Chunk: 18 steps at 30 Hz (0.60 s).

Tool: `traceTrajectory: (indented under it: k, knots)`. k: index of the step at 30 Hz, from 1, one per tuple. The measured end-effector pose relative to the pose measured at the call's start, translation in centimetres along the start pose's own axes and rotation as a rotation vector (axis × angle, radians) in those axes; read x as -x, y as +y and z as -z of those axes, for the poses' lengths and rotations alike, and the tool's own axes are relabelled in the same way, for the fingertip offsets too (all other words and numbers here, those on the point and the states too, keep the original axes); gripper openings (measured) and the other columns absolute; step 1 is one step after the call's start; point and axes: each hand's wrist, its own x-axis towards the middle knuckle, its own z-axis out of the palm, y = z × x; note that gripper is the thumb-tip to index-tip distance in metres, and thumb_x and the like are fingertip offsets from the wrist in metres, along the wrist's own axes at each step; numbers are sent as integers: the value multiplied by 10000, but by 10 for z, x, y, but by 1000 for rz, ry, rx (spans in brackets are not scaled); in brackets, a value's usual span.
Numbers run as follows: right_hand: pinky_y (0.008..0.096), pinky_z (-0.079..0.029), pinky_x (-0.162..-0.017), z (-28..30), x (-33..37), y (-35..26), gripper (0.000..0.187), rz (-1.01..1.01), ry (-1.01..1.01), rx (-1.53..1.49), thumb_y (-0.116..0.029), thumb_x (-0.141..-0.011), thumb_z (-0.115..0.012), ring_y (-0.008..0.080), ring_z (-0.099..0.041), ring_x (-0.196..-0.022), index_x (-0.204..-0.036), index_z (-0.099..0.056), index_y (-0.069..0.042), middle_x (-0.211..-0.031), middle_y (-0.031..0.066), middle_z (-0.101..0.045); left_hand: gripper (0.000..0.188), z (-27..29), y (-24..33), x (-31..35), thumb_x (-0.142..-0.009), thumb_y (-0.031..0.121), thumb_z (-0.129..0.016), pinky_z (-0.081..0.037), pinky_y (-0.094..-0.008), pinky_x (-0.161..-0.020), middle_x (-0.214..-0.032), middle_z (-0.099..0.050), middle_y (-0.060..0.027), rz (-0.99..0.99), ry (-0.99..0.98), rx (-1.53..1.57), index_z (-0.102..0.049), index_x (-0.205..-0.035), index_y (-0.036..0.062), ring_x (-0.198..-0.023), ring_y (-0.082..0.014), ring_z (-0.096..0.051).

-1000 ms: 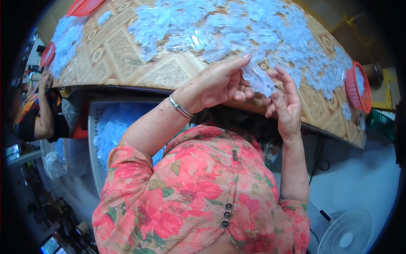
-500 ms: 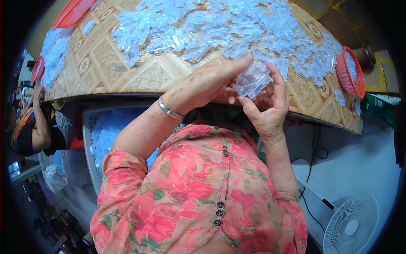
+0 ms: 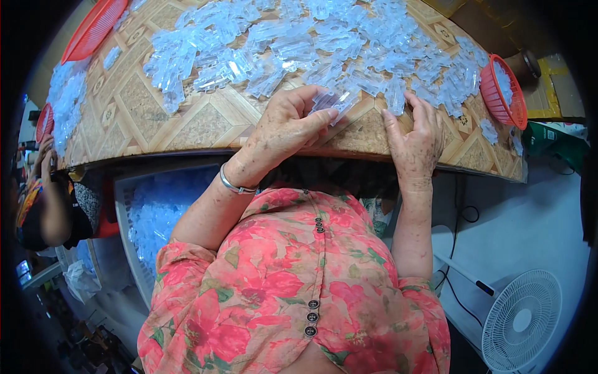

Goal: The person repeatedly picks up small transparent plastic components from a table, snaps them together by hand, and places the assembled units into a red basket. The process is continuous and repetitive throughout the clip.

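Observation:
Thumb and fingers of my left hand (image 3: 289,118) close on a few clear plastic pieces (image 3: 339,103), held just above the near part of the table. My right hand (image 3: 418,137) is at the table's near edge to the right, thumb and fingers apart. A single clear plastic piece (image 3: 395,95) lies at its fingertips; whether they touch it is hard to tell. Beyond both hands spreads a wide heap of similar clear, bluish plastic pieces (image 3: 293,50) on the patterned table (image 3: 224,118).
Red plastic baskets stand at the right (image 3: 495,103) and far left (image 3: 93,31). Below the table's edge sits a white crate (image 3: 128,240) of plastic pieces. A white fan (image 3: 522,321) is at lower right. Another person's arm (image 3: 56,209) shows at left.
My hands have moved apart. The clear pieces that were between both hands are now in my left hand only, and my right hand has let go and reached toward the table.

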Motion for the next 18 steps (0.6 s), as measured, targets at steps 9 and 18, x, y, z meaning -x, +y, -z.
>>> traceTrajectory:
  k: [9, 18]
  knots:
    - [444, -456, -921, 8, 14, -6, 459, -122, -34, -162, -256, -712, -858, 331, -588, -1072, -1033, -602, -52, -1097, 125, -629, 249, -9, 1, -3, -1021, 163, -579, -503, -194, -639, -976, -703, -21, -40, 25, 96, -624, -1220, 21, -730, -42, -579]
    - [447, -475, -952, 10, 20, -28, 503, -1, 32, -332, -177, -688, -880, 356, -568, -1142, -1066, -564, -73, -1246, 155, -553, 491, -20, -6, -5, -1000, 163, -625, -548, -244, -806, -1159, -701, -94, -54, -54, 95, -467, -1423, -32, -867, -90, -642]
